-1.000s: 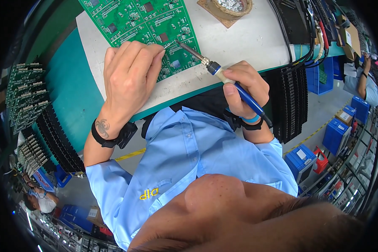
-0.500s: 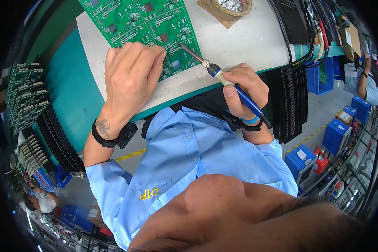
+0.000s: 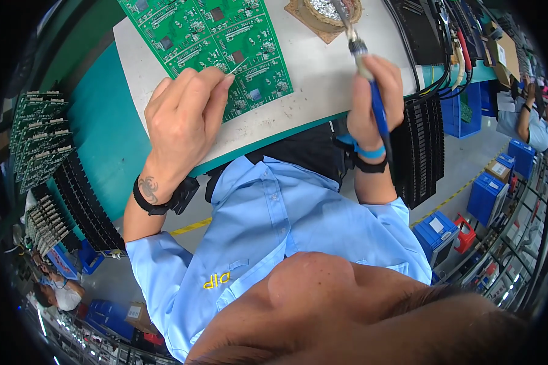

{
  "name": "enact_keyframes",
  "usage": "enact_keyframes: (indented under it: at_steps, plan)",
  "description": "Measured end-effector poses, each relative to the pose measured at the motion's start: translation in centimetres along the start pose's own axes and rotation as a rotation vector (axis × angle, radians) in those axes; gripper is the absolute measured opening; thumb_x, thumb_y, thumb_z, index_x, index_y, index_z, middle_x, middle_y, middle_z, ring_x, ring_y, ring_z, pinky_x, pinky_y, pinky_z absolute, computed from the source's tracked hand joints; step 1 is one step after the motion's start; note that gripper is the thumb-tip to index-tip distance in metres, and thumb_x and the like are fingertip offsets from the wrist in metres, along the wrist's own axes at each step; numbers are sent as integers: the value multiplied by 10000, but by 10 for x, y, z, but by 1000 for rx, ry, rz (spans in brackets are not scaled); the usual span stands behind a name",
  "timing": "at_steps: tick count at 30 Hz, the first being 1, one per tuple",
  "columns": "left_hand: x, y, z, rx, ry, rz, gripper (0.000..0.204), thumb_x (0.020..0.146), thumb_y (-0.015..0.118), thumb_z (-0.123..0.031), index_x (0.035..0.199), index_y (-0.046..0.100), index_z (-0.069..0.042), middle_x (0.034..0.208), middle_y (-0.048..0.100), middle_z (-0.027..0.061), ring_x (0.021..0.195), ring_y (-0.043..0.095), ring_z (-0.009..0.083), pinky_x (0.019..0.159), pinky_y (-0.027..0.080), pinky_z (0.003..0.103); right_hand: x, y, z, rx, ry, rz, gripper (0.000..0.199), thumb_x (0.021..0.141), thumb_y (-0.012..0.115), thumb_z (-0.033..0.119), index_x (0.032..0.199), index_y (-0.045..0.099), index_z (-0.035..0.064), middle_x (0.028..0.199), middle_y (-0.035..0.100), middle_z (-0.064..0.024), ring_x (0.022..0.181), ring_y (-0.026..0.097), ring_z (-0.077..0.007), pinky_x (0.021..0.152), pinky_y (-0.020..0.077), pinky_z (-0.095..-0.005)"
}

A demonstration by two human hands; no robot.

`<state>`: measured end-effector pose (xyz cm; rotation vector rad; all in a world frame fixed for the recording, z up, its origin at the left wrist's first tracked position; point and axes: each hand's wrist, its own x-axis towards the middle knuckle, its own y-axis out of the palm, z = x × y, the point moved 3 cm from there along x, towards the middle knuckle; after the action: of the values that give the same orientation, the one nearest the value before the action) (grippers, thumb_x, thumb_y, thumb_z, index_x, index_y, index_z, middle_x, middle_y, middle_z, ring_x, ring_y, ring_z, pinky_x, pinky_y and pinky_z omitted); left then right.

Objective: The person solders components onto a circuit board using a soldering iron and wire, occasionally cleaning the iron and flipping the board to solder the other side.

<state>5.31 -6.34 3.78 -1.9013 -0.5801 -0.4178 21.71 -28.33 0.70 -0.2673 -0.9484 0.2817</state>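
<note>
A green circuit board panel [image 3: 259, 36] lies on the white sheet [image 3: 313, 67] in front of me. My left hand [image 3: 182, 115] is closed over the panel's near left part, pinching a thin, silvery solder wire [image 3: 240, 65] whose end points over the board. My right hand [image 3: 380, 97] is wrapped round a soldering iron [image 3: 377, 104] with a blue handle. The iron's front end is over the round dish [image 3: 322, 21], which holds shiny metal scraps. Motion blur smears the iron's tip, so I cannot tell whether it touches the scraps.
Under the dish is a brown square base [image 3: 298, 13]. Black cables [image 3: 408, 52] run along the bench's right side. A black slotted rack [image 3: 425, 146] stands at the right; stacked green boards [image 3: 39, 137] stand at the left. Blue bins [image 3: 435, 228] are on the floor.
My right hand has lifted the soldering iron away from the board and swung it up and right to the dish. My left hand has shifted slightly left, still pinching the solder wire.
</note>
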Motion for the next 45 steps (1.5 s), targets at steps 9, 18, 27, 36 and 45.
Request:
enact_keyframes:
  at_steps: [9, 18, 27, 36, 45]
  plan:
    - [7, 5, -5, 36, 98, 19, 186, 831, 799, -31, 937, 660, -93, 780, 590, 7, 671, 557, 197, 652, 358, 353, -22, -6, 15, 326, -56, 142, 219, 920, 685, 68, 1078, 671, -82, 932, 695, -193, 801, 661, -250, 713, 526, -337]
    - [10, 8, -5, 95, 112, 39, 189, 819, 798, -36, 934, 665, -106, 801, 599, -9, 725, 571, 178, 696, 349, 336, -28, 3, 24, 378, -15, 250, 209, 907, 695, 63, 1054, 675, -84, 858, 697, -176, 715, 652, -263, 670, 532, -352]
    - [10, 7, -6, 113, 108, 53, 195, 811, 806, -35, 928, 668, -107, 792, 592, -11, 724, 566, 175, 692, 348, 336, -28, 6, 22, 374, -3, 256, 214, 910, 704, 73, 1052, 678, -85, 860, 700, -183, 717, 656, -264, 668, 531, -351]
    - [11, 10, -3, 105, 122, 45, 193, 814, 810, -36, 928, 671, -106, 770, 564, -10, 711, 549, 173, 682, 340, 337, -30, 8, 22, 383, -7, 246, 213, 914, 709, 79, 1054, 682, -79, 864, 704, -187, 714, 656, -265, 661, 532, -352]
    - [10, 14, -5, 116, 139, 45, 187, 815, 824, -60, 932, 686, -107, 747, 533, -8, 702, 535, 171, 677, 333, 336, -34, 4, 23, 383, 5, 240, 219, 830, 749, -22, 1044, 711, -48, 884, 737, -166, 719, 701, -275, 654, 549, -334]
